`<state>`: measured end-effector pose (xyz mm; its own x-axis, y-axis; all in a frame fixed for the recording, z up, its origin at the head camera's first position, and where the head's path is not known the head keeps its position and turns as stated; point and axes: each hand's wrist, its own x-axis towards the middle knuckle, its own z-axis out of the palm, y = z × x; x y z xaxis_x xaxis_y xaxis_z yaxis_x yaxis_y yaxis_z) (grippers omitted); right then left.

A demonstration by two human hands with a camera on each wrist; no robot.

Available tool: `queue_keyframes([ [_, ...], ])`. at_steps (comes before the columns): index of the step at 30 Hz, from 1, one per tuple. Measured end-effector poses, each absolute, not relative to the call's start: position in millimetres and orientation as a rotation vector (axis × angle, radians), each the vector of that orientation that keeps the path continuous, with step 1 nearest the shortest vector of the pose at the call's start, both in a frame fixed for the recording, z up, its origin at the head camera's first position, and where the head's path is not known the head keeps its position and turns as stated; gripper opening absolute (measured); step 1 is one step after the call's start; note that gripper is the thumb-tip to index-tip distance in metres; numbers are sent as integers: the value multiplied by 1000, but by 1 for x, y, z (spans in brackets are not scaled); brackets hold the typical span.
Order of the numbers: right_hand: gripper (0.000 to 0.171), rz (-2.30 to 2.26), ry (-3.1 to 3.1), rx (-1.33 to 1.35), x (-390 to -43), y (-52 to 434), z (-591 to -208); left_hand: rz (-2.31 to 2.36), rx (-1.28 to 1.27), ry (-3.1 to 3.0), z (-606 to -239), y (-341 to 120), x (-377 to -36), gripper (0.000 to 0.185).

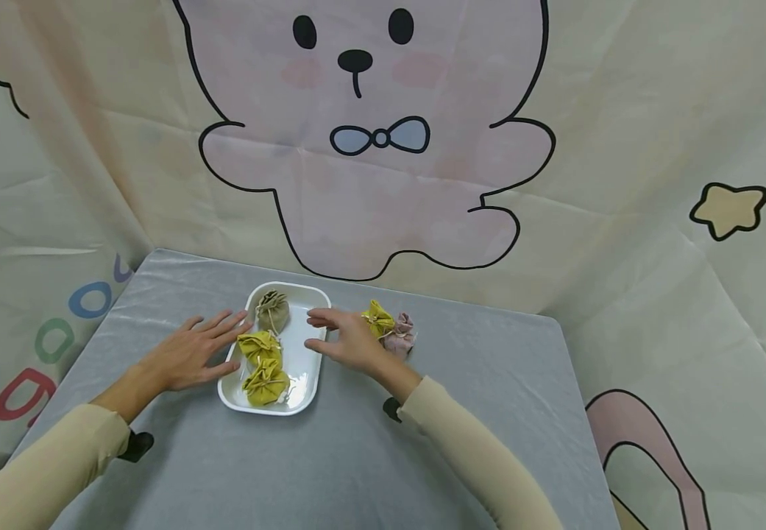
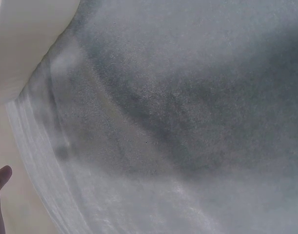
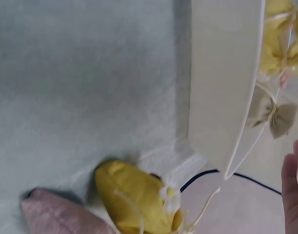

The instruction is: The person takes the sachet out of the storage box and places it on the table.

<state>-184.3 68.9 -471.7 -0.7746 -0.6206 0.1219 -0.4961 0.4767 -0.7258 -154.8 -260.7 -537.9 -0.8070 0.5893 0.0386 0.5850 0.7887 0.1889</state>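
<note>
A white rectangular tray [image 1: 299, 368] holds one olive-beige drawstring pouch [image 1: 273, 313] at its far end. Two yellow drawstring pouches [image 1: 266, 383] sit bunched together nearer the front. My left hand [image 1: 200, 355] reaches to the tray's left side, fingers spread and straight, fingertips right at the rim. Over the opposite rim is my right hand [image 1: 348, 342], its thumb apart from the fingers and nothing between them. Just behind that hand, on the cloth outside the tray, another yellow pouch [image 3: 131, 195] lies beside a dusty pink pouch [image 3: 63, 214].
A grey cloth [image 1: 462, 412] covers the table, whose back edge meets a cream curtain [image 1: 621, 147] printed with a bear. Cream sleeves cover both forearms, with a dark wrist device [image 1: 136, 446] at the left cuff.
</note>
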Motion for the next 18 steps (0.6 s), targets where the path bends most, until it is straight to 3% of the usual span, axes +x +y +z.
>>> queue_keyframes([
  [18,51,-995,2365,-1089,-167,28,-488,289,962,2951,-538,-262,-155,71],
])
